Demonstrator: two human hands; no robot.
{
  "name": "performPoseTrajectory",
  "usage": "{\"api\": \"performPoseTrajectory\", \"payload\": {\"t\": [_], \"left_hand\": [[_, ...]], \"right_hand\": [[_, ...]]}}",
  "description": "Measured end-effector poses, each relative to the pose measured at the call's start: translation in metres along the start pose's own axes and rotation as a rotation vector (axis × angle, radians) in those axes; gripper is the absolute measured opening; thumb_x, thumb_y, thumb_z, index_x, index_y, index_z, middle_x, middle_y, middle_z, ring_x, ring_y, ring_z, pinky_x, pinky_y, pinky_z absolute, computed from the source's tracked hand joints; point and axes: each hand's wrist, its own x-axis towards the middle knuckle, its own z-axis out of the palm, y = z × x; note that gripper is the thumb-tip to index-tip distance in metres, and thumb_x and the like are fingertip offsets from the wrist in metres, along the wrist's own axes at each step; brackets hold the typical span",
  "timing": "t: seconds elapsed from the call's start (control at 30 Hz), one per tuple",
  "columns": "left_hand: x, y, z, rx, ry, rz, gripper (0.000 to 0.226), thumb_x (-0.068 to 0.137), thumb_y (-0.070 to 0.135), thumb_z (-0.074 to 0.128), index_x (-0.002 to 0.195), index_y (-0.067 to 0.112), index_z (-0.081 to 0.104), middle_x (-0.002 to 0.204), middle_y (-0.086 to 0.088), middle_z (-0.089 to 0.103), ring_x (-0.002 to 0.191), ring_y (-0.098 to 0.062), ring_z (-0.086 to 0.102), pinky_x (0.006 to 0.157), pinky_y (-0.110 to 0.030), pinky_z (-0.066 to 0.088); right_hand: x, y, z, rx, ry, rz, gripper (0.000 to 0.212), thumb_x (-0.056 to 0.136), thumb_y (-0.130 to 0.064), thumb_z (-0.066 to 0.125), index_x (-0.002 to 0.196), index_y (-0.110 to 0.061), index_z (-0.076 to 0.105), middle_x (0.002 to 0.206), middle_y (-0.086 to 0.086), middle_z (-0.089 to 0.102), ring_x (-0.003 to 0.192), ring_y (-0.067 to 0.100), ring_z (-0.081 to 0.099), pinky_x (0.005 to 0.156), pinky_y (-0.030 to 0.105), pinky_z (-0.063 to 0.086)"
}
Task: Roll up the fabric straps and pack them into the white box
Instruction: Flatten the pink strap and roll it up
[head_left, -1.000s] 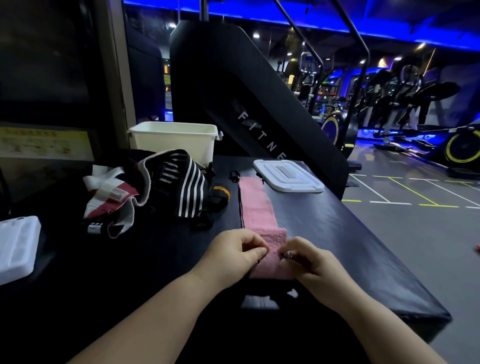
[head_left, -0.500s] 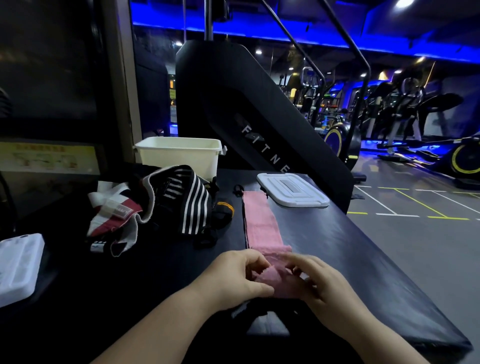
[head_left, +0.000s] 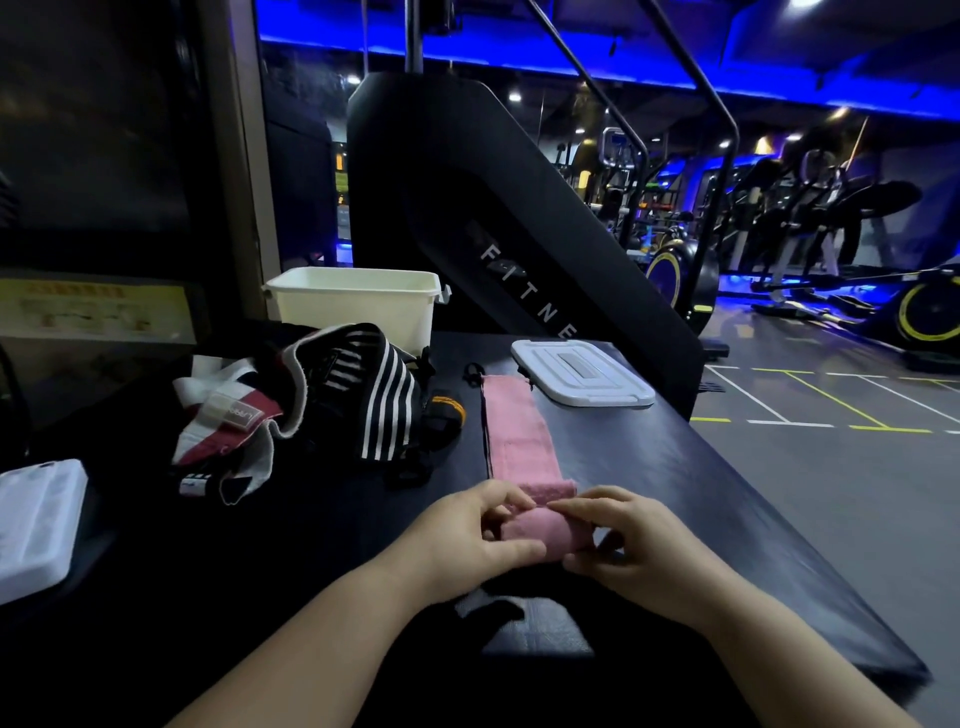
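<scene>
Strap, pink, seemingly soft, light, prone to unrolling; rolled end pinched by left hand and right hand; best held at both roll edges.

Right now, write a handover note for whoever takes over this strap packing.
Hands: left hand and right hand each pinch an end of the roll.
The pink fabric strap: near end rolled, rest flat on the black padded bench, far end by the flat white plastic lid.
The open white plastic box: far edge, inside unseen. The striped fabric straps: unrolled pile before it.
Done: roll begun. Left: finish it, pack it, then the pile.
</scene>
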Motion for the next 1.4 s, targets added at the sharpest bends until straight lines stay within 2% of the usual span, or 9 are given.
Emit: {"api": "performPoseTrajectory", "payload": {"t": [0.17, 0.33, 0.43, 0.5, 0.6, 0.73, 0.87, 1.13, 1.4], "left_hand": [[0.003, 0.0, -0.006, 0.223, 0.035, 0.089, 0.047, 0.072, 0.037, 0.081, 0.116, 0.036, 0.064, 0.111, 0.016, 0.054, 0.102, 0.001, 0.054, 0.095, -0.016, 0.041], [0.007, 0.0, -0.012, 0.216, -0.004, 0.068, 0.029, 0.082, 0.043, 0.069, 0.109, 0.03, 0.069, 0.104, 0.01, 0.061, 0.1, -0.003, 0.057, 0.095, -0.028, 0.045], [0.004, 0.0, -0.015, 0.212, -0.022, 0.048, 0.046, 0.077, 0.058, 0.059, 0.093, 0.016, 0.07, 0.092, 0.0, 0.064, 0.088, -0.01, 0.059, 0.087, -0.035, 0.047], [0.001, -0.002, -0.015, 0.195, -0.033, 0.055, 0.054, 0.07, 0.064, 0.053, 0.091, 0.017, 0.07, 0.09, 0.001, 0.063, 0.086, -0.009, 0.06, 0.085, -0.035, 0.047], [-0.001, -0.004, -0.014, 0.175, -0.033, 0.076, 0.035, 0.079, 0.05, 0.061, 0.099, 0.023, 0.072, 0.092, 0.004, 0.062, 0.088, -0.006, 0.058, 0.087, -0.029, 0.046], [-0.001, -0.008, -0.01, 0.197, -0.011, 0.102, 0.027, 0.084, 0.049, 0.062, 0.105, 0.034, 0.069, 0.09, 0.015, 0.055, 0.091, 0.001, 0.055, 0.09, -0.022, 0.044], [-0.002, -0.01, -0.006, 0.24, 0.033, 0.097, 0.041, 0.075, 0.061, 0.052, 0.103, 0.034, 0.068, 0.09, 0.012, 0.053, 0.088, -0.004, 0.055, 0.087, -0.028, 0.046], [-0.005, -0.013, -0.003, 0.263, 0.062, 0.155, 0.033, 0.081, 0.055, 0.055, 0.106, 0.037, 0.064, 0.086, 0.013, 0.051, 0.086, -0.001, 0.052, 0.081, -0.024, 0.044], [-0.002, -0.011, -0.005, 0.228, 0.025, 0.134, 0.038, 0.075, 0.056, 0.053, 0.105, 0.038, 0.067, 0.087, 0.015, 0.054, 0.089, -0.001, 0.053, 0.087, -0.026, 0.045]], "right_hand": [[0.008, -0.002, 0.0, -0.032, -0.018, 0.029, 0.058, 0.076, -0.062, 0.05, 0.127, -0.037, 0.06, 0.101, -0.025, 0.057, 0.086, -0.008, 0.056, 0.075, 0.01, 0.043], [0.011, -0.005, 0.001, 0.031, 0.047, 0.067, 0.028, 0.085, -0.041, 0.063, 0.109, -0.048, 0.049, 0.087, -0.014, 0.065, 0.078, 0.001, 0.057, 0.073, 0.02, 0.047], [0.008, -0.011, 0.004, 0.056, 0.044, 0.08, 0.021, 0.089, -0.032, 0.065, 0.098, -0.042, 0.049, 0.076, -0.009, 0.065, 0.072, 0.007, 0.058, 0.073, 0.026, 0.047], [0.007, -0.013, 0.005, 0.094, 0.059, 0.103, 0.018, 0.088, -0.031, 0.067, 0.094, -0.041, 0.054, 0.074, -0.013, 0.065, 0.07, 0.005, 0.059, 0.069, 0.022, 0.046], [0.003, -0.014, 0.006, 0.112, 0.084, 0.122, 0.016, 0.086, -0.032, 0.07, 0.087, -0.042, 0.058, 0.074, -0.02, 0.063, 0.069, 0.002, 0.06, 0.065, 0.017, 0.045], [0.002, -0.022, 0.005, 0.241, 0.133, 0.192, 0.005, 0.087, -0.03, 0.071, 0.083, -0.03, 0.067, 0.074, -0.01, 0.068, 0.064, 0.001, 0.064, 0.062, 0.014, 0.045], [0.017, -0.018, 0.002, 0.201, 0.287, 0.397, 0.023, 0.092, -0.036, 0.06, 0.077, -0.02, 0.065, 0.068, -0.003, 0.067, 0.056, 0.004, 0.063, 0.063, 0.029, 0.051], [0.053, -0.015, -0.004, 0.27, -0.046, 0.72, 0.036, 0.087, -0.036, 0.065, 0.059, -0.015, 0.053, 0.043, -0.003, 0.048, 0.038, 0.014, 0.039, 0.039, 0.019, 0.031], [0.071, -0.011, 0.001, 0.305, -0.079, 0.778, 0.023, 0.073, -0.031, 0.079, 0.067, -0.013, 0.067, 0.057, 0.005, 0.053, 0.049, 0.017, 0.042, 0.05, 0.026, 0.034]]}}
